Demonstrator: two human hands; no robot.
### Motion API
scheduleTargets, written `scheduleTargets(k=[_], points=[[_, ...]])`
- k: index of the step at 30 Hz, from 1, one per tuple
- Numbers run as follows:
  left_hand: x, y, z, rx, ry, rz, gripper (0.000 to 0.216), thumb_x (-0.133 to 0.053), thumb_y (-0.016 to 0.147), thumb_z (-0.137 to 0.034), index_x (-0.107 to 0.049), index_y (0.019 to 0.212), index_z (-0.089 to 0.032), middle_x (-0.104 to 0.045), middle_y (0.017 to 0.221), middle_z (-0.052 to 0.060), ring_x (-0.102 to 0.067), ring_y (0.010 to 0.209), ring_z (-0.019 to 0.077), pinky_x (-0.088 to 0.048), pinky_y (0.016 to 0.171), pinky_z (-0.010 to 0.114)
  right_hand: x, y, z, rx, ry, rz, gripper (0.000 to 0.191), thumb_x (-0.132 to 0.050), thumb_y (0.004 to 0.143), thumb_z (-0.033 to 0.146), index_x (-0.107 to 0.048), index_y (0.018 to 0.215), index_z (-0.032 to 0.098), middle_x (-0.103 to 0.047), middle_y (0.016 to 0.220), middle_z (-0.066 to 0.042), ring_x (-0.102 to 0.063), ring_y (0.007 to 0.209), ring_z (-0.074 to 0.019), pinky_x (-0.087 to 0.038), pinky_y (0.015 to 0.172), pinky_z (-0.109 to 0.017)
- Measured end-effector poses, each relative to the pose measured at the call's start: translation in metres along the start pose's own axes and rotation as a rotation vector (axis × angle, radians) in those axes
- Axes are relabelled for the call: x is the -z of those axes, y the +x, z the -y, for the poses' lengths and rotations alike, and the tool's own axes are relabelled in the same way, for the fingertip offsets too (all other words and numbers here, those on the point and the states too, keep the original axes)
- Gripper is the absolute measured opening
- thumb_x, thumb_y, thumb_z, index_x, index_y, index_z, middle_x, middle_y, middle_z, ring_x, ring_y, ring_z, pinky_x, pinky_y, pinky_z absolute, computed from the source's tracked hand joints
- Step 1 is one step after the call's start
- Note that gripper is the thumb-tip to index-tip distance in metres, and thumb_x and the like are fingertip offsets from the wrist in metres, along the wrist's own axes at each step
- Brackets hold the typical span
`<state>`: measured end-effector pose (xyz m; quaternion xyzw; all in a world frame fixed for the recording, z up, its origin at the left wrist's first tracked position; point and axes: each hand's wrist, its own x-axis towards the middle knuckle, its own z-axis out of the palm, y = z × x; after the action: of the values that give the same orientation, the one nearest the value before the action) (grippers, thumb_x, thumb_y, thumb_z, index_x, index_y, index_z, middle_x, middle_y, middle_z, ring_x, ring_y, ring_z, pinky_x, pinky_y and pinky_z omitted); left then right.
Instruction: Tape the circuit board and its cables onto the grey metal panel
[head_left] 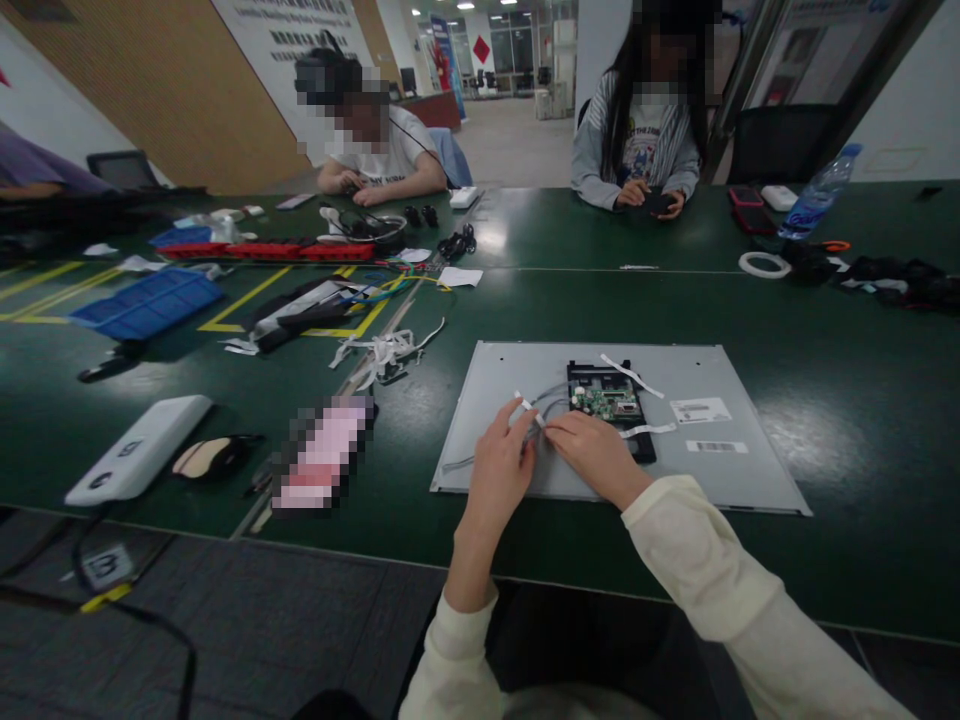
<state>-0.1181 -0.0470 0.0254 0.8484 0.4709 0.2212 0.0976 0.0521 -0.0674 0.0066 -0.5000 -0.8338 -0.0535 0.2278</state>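
Observation:
A grey metal panel (pixel 750 460) lies flat on the green table in front of me. A green circuit board (pixel 606 400) in a black frame sits near its middle, with grey cables (pixel 559 392) running left from it. My left hand (pixel 501 465) pinches a small white strip of tape (pixel 527 405) over the cables. My right hand (pixel 596 452) rests beside it, fingers pinched together on the same cables. White tape strips (pixel 630 374) lie across the board.
Two other people sit across the table, hands busy. A white box (pixel 139 448), a blurred pink item (pixel 322 455), a blue tray (pixel 146 303), a red strip (pixel 262 250), loose white ties (pixel 382 355), a tape roll (pixel 764 264) and a water bottle (pixel 817 192) lie about.

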Motion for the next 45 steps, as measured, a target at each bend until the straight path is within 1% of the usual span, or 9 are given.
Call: scheduleTargets(k=[3, 7, 14, 20, 26, 30, 36, 41, 45], points=[[0.001, -0.002, -0.003, -0.022, 0.079, 0.026, 0.047, -0.045, 0.087, -0.011, -0.048, 0.132, -0.022, -0.038, 0.148, 0.007, -0.053, 0.11, 0.0239, -0.046, 0.091, 0.04, 0.001, 0.0, 0.001, -0.001, -0.006, 0.004, 0.014, -0.056, 0.089, 0.016, -0.068, 0.094, 0.015, -0.067, 0.1, -0.007, -0.059, 0.094, -0.0176, -0.047, 0.084, -0.029], [0.001, -0.003, -0.008, 0.007, 0.179, 0.058, 0.044, -0.043, 0.09, -0.016, -0.05, 0.133, -0.024, -0.047, 0.143, 0.004, -0.052, 0.104, 0.0259, -0.046, 0.086, 0.042, 0.002, 0.0, 0.0, 0.008, 0.003, 0.01, 0.016, -0.054, 0.09, 0.015, -0.068, 0.096, 0.015, -0.067, 0.101, -0.007, -0.059, 0.096, -0.0181, -0.047, 0.087, -0.029], [-0.002, -0.005, -0.01, 0.039, 0.226, 0.063, 0.041, -0.039, 0.093, -0.02, -0.051, 0.132, -0.027, -0.049, 0.142, 0.001, -0.041, 0.127, 0.0278, -0.036, 0.1, 0.047, 0.004, -0.001, 0.001, 0.012, 0.027, 0.02, 0.019, -0.052, 0.09, 0.013, -0.068, 0.099, 0.014, -0.068, 0.101, -0.01, -0.059, 0.097, -0.0185, -0.047, 0.089, -0.032], [-0.002, -0.005, -0.011, 0.058, 0.215, 0.101, 0.041, -0.037, 0.094, -0.021, -0.048, 0.133, -0.028, -0.047, 0.143, 0.003, -0.035, 0.135, 0.0262, -0.029, 0.106, 0.051, 0.005, -0.003, 0.002, 0.007, 0.032, 0.026, 0.021, -0.049, 0.092, 0.014, -0.068, 0.1, 0.013, -0.068, 0.101, -0.01, -0.06, 0.097, -0.0186, -0.048, 0.088, -0.031], [0.003, 0.01, -0.023, 0.18, 0.206, 0.123, 0.034, -0.043, 0.093, -0.026, -0.05, 0.126, -0.024, -0.061, 0.127, 0.009, -0.043, 0.13, 0.0282, -0.03, 0.104, 0.059, 0.007, -0.003, 0.004, -0.012, 0.047, 0.047, 0.022, -0.047, 0.092, 0.015, -0.069, 0.096, 0.013, -0.068, 0.098, -0.011, -0.06, 0.096, -0.0186, -0.047, 0.089, -0.031], [-0.003, 0.015, -0.029, 0.224, 0.21, 0.099, 0.034, -0.042, 0.092, -0.02, -0.05, 0.125, -0.022, -0.062, 0.125, 0.012, -0.044, 0.129, 0.0266, -0.029, 0.105, 0.059, 0.008, -0.004, 0.006, -0.018, 0.053, 0.063, 0.022, -0.047, 0.092, 0.015, -0.069, 0.097, 0.012, -0.068, 0.101, -0.01, -0.06, 0.099, -0.0188, -0.047, 0.091, -0.031], [-0.01, 0.017, -0.027, 0.276, 0.189, 0.081, 0.043, -0.041, 0.091, -0.021, -0.04, 0.134, -0.019, -0.055, 0.133, 0.014, -0.038, 0.134, 0.0269, -0.025, 0.106, 0.062, 0.01, -0.007, 0.011, -0.022, 0.015, 0.094, 0.027, -0.044, 0.093, 0.013, -0.067, 0.106, 0.011, -0.067, 0.108, -0.012, -0.061, 0.101, -0.0197, -0.048, 0.091, -0.032], [-0.009, 0.02, -0.027, 0.314, 0.166, 0.116, 0.066, -0.044, 0.091, -0.027, -0.014, 0.149, -0.018, -0.053, 0.134, 0.017, -0.036, 0.135, 0.0274, -0.024, 0.106, 0.063, 0.017, -0.019, 0.021, -0.039, 0.027, 0.089, 0.032, -0.043, 0.094, 0.018, -0.063, 0.117, 0.008, -0.064, 0.118, -0.014, -0.06, 0.108, -0.0216, -0.048, 0.095, -0.035], [-0.009, 0.019, -0.028, 0.305, 0.162, 0.134, 0.071, -0.046, 0.091, -0.031, -0.009, 0.15, -0.018, -0.049, 0.139, 0.017, -0.032, 0.138, 0.028, -0.023, 0.106, 0.063, 0.023, -0.035, 0.03, -0.056, 0.067, 0.081, 0.039, -0.048, 0.092, 0.025, -0.058, 0.124, 0.006, -0.059, 0.127, -0.016, -0.055, 0.117, -0.0233, -0.046, 0.1, -0.037]])
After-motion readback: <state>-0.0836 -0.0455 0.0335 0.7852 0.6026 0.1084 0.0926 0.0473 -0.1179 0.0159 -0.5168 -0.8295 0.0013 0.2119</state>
